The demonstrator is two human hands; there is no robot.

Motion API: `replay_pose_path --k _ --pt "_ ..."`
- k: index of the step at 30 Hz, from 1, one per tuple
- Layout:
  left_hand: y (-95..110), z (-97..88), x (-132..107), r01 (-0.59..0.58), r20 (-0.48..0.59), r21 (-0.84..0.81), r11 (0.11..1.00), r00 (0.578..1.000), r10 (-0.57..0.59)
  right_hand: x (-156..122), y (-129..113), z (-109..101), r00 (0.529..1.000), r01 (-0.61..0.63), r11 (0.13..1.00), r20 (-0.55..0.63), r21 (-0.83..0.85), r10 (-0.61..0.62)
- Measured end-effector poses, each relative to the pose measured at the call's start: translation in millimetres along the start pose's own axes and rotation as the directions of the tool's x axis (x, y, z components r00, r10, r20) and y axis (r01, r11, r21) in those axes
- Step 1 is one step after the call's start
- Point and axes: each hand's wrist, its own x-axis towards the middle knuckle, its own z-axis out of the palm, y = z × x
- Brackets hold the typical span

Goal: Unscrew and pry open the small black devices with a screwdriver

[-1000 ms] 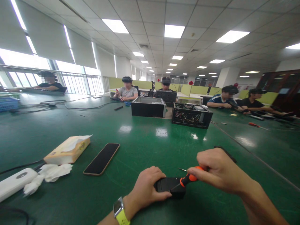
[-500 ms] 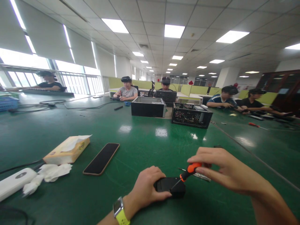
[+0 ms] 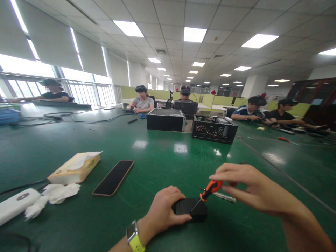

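A small black box-shaped device lies on the green table, and my left hand is closed around its left side, thumb along the near edge. An orange and black screwdriver stands tilted over it, with its tip at the near left part of the top face. The fingers of my right hand pinch the end of the screwdriver's handle from the right. Behind the device lies a thin silver metal tool, partly behind the screwdriver; its exact kind is unclear.
Left of my hands are a phone, a tissue pack, crumpled tissues and a white device. Two computer cases stand ahead. Another screwdriver lies at right. Several people sit around the table.
My right hand has shifted slightly and its fingers have moved on the handle, showing more of it. The screwdriver tip and my left hand stay in place.
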Motion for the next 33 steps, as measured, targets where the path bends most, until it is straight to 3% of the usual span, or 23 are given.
replay_pose_path --k 5,12,18,23,33 --pt "1 -1.3 0 0.004 0.008 0.01 1.0 1.0 -0.004 1 0 6 0.99 -0.142 0.984 -0.044 -0.11 0.138" --pt "-1 0.2 0 -0.003 0.005 0.013 1.0 1.0 0.003 11 3 26 0.975 -0.087 0.931 -0.221 -0.353 0.008" --pt "-2 0.9 0 -0.018 -0.009 0.01 1.0 1.0 0.018 7 -2 13 0.989 -0.125 0.977 -0.104 -0.176 0.107" --pt "0 0.1 0 -0.019 -0.012 0.013 1.0 1.0 0.019 0 -2 1 0.999 -0.045 0.999 0.019 -0.023 0.046" --pt "-1 0.9 0 -0.01 -0.007 0.009 1.0 1.0 0.01 2 0 -1 0.998 0.057 0.996 -0.008 0.062 -0.057"
